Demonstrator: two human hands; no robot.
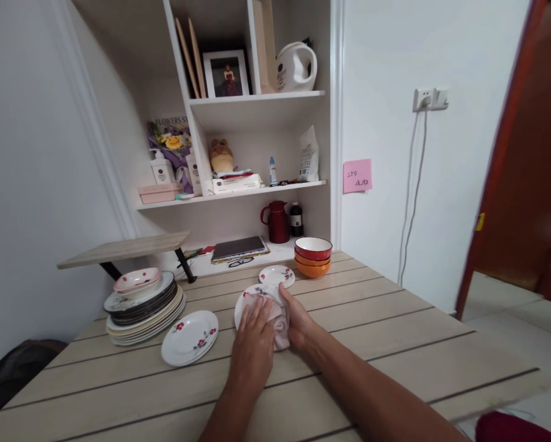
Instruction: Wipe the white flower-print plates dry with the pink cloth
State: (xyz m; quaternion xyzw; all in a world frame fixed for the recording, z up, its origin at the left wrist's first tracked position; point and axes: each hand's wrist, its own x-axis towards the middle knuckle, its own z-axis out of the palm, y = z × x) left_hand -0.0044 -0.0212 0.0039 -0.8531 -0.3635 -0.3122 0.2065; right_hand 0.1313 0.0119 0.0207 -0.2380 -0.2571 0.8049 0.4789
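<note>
A white plate with red flowers (241, 305) is held tilted over the table in front of me. My right hand (299, 319) grips its right edge, thumb on top, the other fingers hidden behind. A pale pink cloth (281, 325) lies bunched across the plate's face, its loose end hanging beside my right palm. My left hand (254, 344) has its fingers pressed together on the cloth, against the plate. Just beyond, small flowered plates (275, 276) sit on the table. Left of my hands is a short stack of matching plates (190, 337).
At the left, a tall stack of plates (144, 316) carries a pink-rimmed bowl (137, 279) beside a low wooden stand (128, 248). Red and orange bowls (312, 258) are stacked near the wall. A red jug (278, 222) and a laptop (238, 247) occupy the bottom shelf.
</note>
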